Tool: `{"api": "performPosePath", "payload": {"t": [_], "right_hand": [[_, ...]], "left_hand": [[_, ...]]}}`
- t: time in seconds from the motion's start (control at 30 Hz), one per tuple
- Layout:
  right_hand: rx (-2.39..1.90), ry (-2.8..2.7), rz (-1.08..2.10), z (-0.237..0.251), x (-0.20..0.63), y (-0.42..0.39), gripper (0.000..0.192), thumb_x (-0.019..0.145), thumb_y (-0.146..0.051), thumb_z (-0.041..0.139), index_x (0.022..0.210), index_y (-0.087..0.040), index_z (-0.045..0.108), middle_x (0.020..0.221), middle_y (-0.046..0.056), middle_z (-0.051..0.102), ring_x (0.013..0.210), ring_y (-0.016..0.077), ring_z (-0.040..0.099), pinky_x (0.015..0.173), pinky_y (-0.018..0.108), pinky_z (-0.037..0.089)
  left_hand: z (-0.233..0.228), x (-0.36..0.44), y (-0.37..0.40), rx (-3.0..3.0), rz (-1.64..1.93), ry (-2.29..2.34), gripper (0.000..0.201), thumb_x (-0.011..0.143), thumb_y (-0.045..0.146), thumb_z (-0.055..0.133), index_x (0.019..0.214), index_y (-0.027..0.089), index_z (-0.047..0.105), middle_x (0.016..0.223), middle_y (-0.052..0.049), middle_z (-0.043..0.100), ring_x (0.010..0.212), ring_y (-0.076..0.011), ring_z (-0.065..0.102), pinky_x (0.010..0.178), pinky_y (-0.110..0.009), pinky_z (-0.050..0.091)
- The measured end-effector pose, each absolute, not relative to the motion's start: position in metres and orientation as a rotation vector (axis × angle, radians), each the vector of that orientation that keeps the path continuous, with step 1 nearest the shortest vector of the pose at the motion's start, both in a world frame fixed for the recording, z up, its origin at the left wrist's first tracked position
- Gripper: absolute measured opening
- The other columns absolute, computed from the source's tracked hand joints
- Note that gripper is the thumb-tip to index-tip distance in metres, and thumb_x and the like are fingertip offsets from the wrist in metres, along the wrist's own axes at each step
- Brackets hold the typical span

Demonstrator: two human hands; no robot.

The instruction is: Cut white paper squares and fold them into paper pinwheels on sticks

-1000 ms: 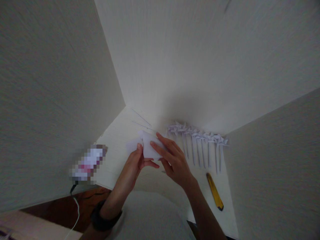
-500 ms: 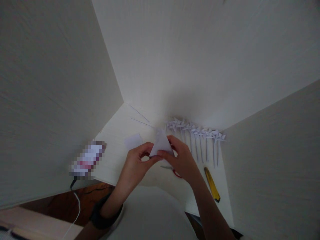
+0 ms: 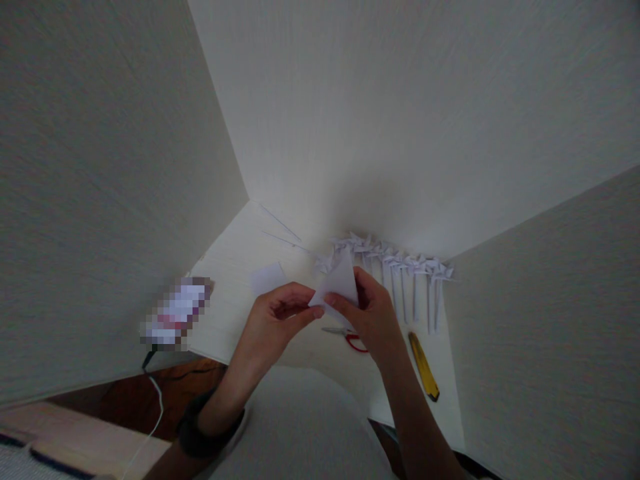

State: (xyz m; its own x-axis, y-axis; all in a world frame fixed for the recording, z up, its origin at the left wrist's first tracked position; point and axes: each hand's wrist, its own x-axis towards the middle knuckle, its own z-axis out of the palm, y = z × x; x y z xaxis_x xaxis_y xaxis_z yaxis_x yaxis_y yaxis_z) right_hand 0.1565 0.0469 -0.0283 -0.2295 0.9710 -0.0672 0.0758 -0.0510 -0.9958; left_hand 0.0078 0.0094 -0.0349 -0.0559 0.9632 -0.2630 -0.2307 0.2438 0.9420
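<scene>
White triangular fold of paper (image 3: 341,283) held over pale tabletop (image 3: 230,300); from my end I see right hand (image 3: 373,310) clamped on its right side, left hand (image 3: 286,313) pinching its left corner; red-handled metal scissors (image 3: 346,335) lie nearer me, partly hidden by right hand; white paper pinwheels (image 3: 395,257) in row beyond; long yellow utility knife (image 3: 424,368) at right, flat white paper square (image 3: 267,277) at left.
</scene>
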Motion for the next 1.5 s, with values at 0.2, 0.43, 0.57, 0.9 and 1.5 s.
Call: {"api": "performPosePath", "payload": {"t": [0.2,0.43,0.57,0.9,1.5], "right_hand": [[-1.136,-1.368,1.484,-0.030,0.158,0.044,0.020,0.066,-0.025,0.074,0.082,-0.020,0.063,0.074,-0.003,0.062,0.067,0.0131,0.057,0.061,0.023,0.046],[-1.279,-1.469,1.248,-0.025,0.166,0.043,0.012,0.066,-0.020,0.072,0.057,-0.018,0.064,0.054,-0.004,0.055,0.052,0.0096,0.048,0.049,0.020,0.037],[-1.226,-1.598,1.186,-0.019,0.168,0.043,0.012,0.075,-0.024,0.065,0.064,-0.018,0.066,0.055,-0.003,0.057,0.051,0.0103,0.051,0.049,0.021,0.039],[-1.164,-1.557,1.164,-0.014,0.173,0.045,0.012,0.082,-0.023,0.058,0.074,-0.020,0.067,0.072,0.001,0.068,0.069,0.0145,0.063,0.065,0.024,0.049],[-1.459,-1.545,1.297,-0.050,0.175,0.009,0.025,0.081,-0.029,0.055,0.059,-0.019,0.054,0.051,-0.004,0.046,0.050,0.0110,0.048,0.046,0.020,0.035]], "left_hand": [[-0.033,0.004,0.007,0.906,1.246,1.306,0.010,0.067,0.013,0.073,0.059,0.018,0.069,0.052,0.005,0.064,0.052,-0.0067,0.057,0.053,-0.014,0.045],[-0.038,0.003,-0.001,1.016,1.271,1.420,0.011,0.069,0.015,0.072,0.059,0.018,0.069,0.049,0.005,0.061,0.047,-0.0071,0.053,0.048,-0.015,0.041],[-0.037,0.004,-0.002,1.049,1.227,1.437,0.013,0.068,0.015,0.071,0.056,0.017,0.066,0.048,0.005,0.059,0.048,-0.0081,0.054,0.049,-0.017,0.042],[-0.038,0.003,-0.006,1.049,1.122,1.406,0.013,0.067,0.021,0.072,0.055,0.017,0.067,0.050,0.003,0.059,0.048,-0.0097,0.054,0.049,-0.019,0.042],[-0.054,0.002,-0.007,1.052,1.150,1.477,0.013,0.072,0.023,0.070,0.061,0.017,0.066,0.052,0.003,0.059,0.051,-0.0106,0.054,0.053,-0.020,0.044]]}}
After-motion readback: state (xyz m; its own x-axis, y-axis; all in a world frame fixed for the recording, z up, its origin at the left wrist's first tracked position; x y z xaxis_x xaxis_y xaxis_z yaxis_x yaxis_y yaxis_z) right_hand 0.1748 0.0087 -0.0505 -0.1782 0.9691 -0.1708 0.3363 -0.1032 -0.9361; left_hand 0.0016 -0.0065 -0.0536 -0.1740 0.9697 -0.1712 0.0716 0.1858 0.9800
